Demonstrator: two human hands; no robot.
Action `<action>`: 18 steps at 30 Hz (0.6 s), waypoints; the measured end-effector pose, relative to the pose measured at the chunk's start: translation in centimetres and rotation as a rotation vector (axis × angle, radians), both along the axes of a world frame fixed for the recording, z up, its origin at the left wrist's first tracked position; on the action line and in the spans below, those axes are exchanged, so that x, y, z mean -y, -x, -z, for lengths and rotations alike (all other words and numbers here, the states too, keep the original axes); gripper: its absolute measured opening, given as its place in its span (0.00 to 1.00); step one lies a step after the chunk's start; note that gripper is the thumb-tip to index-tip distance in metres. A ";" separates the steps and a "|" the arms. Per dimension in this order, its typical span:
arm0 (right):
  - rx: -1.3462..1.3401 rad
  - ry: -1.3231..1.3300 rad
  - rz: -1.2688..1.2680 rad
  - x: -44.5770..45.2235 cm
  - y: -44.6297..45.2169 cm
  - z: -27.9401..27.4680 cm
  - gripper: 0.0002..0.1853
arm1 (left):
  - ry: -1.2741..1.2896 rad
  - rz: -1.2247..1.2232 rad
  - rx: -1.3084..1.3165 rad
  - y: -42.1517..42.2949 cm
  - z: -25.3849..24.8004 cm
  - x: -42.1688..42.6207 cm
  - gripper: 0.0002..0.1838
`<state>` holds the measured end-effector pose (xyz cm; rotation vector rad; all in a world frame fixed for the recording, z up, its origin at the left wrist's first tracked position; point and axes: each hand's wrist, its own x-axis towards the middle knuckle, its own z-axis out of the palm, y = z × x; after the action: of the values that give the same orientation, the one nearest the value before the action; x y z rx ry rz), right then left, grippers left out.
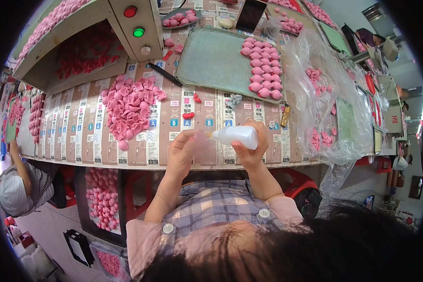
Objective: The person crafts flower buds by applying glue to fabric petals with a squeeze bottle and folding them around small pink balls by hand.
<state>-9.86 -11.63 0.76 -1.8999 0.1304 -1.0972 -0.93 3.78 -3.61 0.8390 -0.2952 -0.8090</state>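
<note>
My right hand is closed around a white squeeze bottle, which lies almost level with its thin nozzle aimed left. The nozzle tip meets a pink shell-like piece held in the fingers of my left hand; that piece is blurred. Beyond my hands lie two small red pieces, one a bean-shaped red piece. To the left sits a heap of hollow pink pieces. A flat green-grey tray carries rows of rounded pink pieces with red undersides along its right side.
At upper left stands a metal box with an opening, bearing red and green buttons. A black stick-like tool lies near the tray. Clear plastic sheeting covers the right side. A co-worker sits at far left.
</note>
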 end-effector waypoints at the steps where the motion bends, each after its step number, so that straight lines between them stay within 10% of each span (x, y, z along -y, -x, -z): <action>1: -0.004 0.004 0.001 0.0 0.0 -0.1 0.21 | -0.023 -0.015 0.073 0.0 0.0 0.0 0.20; 10: -0.004 -0.039 0.001 0.0 0.1 0.2 0.21 | -0.148 -0.050 0.262 -0.2 -0.8 -0.5 0.13; 18: 0.084 -0.245 0.016 0.0 0.3 -0.1 0.19 | 0.053 0.047 -0.218 -0.2 -0.5 -0.2 0.21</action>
<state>-10.12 -11.66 0.90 -1.6354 0.2231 -1.1164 -0.77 3.98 -3.16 0.6894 -0.1427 -0.9251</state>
